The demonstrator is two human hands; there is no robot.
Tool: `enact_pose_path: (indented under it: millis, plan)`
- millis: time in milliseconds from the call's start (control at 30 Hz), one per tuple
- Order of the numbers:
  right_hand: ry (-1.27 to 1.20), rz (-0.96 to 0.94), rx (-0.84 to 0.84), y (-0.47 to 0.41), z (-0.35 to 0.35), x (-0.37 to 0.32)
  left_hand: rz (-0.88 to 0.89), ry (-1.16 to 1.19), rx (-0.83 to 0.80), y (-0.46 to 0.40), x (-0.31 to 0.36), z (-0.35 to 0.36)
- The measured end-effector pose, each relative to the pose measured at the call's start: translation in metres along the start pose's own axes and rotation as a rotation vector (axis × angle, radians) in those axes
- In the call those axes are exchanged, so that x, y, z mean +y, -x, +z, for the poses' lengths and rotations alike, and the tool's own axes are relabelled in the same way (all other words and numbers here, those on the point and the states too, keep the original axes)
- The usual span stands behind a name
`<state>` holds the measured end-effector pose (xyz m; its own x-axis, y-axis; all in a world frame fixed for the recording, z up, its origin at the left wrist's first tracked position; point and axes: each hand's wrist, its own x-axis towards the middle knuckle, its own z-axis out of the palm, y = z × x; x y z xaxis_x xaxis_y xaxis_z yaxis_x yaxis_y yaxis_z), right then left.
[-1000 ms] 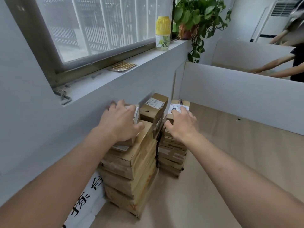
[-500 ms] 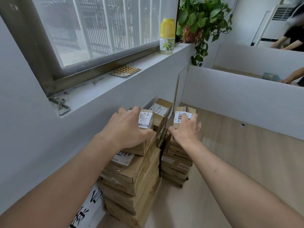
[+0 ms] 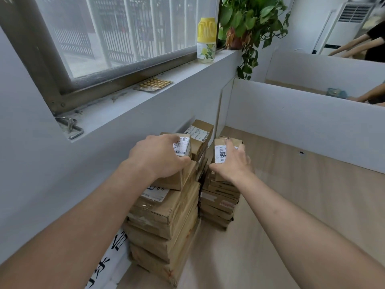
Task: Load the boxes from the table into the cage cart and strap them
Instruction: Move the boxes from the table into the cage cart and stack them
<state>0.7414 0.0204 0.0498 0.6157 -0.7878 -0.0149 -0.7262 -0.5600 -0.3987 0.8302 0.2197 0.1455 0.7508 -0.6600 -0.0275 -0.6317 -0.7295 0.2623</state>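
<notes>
We see the left hand (image 3: 160,157) curled over a small box (image 3: 177,163) (white label up) on top of the left stack (image 3: 164,222), fingers and thumb gripping its sides. The right hand (image 3: 232,163) grips another small box (image 3: 223,153) topping the right stack (image 3: 218,205), thumb on its near edge. Between and just beyond both hands lies a third box (image 3: 200,132). Both stacks stand on the table (image 3: 291,205) under the grips.

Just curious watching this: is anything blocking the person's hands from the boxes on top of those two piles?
Nothing visible does. The left hand already grips the small box atop the left pile, and the right hand holds the top box of the right pile. The cage cart is out of view.
</notes>
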Motion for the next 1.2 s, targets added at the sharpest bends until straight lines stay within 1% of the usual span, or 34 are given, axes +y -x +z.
enact_pose_path:
  millis: [200, 467, 633, 800, 1033, 1200]
  plan:
    - [-0.007, -0.067, 0.063, 0.026, -0.008, -0.001, 0.008, 0.05, 0.081, 0.012, 0.001, 0.005]
    - [-0.031, -0.182, 0.093, 0.086, -0.043, 0.003, -0.066, 0.074, 0.171, 0.057, 0.02, 0.004]
    - [-0.044, -0.307, 0.08, 0.133, -0.06, 0.019, -0.12, 0.08, 0.254, 0.116, 0.036, 0.008]
    - [-0.085, -0.439, 0.029, 0.181, -0.07, 0.04, -0.191, 0.028, 0.28, 0.177, 0.05, 0.021]
    - [-0.086, -0.574, -0.043, 0.244, -0.069, 0.062, -0.362, 0.051, 0.329, 0.266, 0.057, 0.05]
    - [-0.099, -0.662, -0.106, 0.294, -0.062, 0.072, -0.475, 0.037, 0.334, 0.331, 0.056, 0.075]
